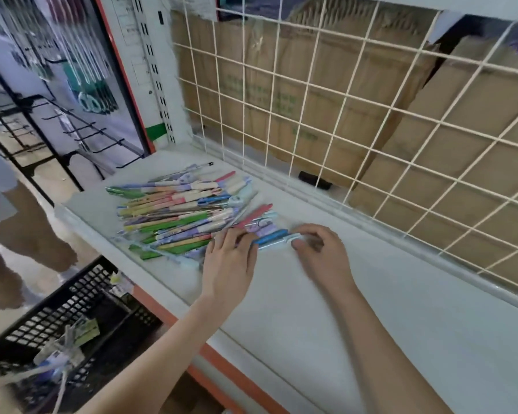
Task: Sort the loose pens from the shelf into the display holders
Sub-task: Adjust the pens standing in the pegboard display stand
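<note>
Step in hand: picking from the pile, judged early in the sort. Pens heaped loose on the shelf, spread up and left of both sets of fingers. Left hand laid flat on the near edge of the heap, fingers straight and close together, pressing pens down. Right hand curled, fingers pinching the white end of a blue pen lying between the two hands.

Count: heap too overlapped and blurred for a firm figure; several dozen at a guess. One blue pen singled out. Two hands. One black crate below left. Holders: none identifiable in view.

Next move probably calls for drawing the blue pen clear while holding the heap steady, then locating its holder.
</note>
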`<action>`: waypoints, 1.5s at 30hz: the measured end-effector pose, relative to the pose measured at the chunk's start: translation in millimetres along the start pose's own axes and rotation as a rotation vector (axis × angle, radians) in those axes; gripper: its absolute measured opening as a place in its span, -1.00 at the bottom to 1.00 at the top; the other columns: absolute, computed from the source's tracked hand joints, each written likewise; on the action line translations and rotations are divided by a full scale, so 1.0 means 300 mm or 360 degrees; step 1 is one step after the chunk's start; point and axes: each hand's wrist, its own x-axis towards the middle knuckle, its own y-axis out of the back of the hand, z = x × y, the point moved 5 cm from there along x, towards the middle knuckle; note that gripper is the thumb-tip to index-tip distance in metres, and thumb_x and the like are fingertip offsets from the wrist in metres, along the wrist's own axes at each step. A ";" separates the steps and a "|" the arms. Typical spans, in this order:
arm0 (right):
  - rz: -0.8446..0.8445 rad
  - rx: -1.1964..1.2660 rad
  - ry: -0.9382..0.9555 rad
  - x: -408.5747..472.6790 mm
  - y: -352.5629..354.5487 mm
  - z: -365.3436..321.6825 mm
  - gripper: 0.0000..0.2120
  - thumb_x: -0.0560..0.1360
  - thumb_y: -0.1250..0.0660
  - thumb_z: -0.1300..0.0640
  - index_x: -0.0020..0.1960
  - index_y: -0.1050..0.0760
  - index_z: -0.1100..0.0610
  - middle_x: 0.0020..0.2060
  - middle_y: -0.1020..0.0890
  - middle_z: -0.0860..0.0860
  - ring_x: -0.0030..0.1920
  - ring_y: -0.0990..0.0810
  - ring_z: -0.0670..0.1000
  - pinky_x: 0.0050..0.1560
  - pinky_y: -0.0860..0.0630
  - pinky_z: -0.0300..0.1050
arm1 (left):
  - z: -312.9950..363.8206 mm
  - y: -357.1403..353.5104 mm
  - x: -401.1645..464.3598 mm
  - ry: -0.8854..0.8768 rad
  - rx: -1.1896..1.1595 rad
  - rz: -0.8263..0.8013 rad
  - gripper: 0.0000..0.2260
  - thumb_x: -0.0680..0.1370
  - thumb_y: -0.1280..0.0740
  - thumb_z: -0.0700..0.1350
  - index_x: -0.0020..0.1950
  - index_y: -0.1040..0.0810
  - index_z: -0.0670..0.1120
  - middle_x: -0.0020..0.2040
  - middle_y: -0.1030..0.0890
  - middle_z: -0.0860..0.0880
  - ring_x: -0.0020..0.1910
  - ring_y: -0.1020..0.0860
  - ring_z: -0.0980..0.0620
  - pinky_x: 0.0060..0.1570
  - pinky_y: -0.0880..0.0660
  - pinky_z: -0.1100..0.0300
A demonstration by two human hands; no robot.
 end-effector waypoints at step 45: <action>0.0894 0.0609 -0.0172 -0.349 0.778 -0.113 -0.87 0.48 -0.31 0.37 -0.04 -0.53 0.19 -0.28 -0.63 0.09 -0.27 -0.63 0.07 -0.16 -0.62 -0.03 | 0.585 0.003 0.093 -0.0068 -0.2326 -0.1234 -0.45 0.52 -0.27 -0.41 0.34 -0.28 0.11 -0.06 -0.57 -0.20 -0.20 -0.65 -0.14 -0.18 -0.61 0.09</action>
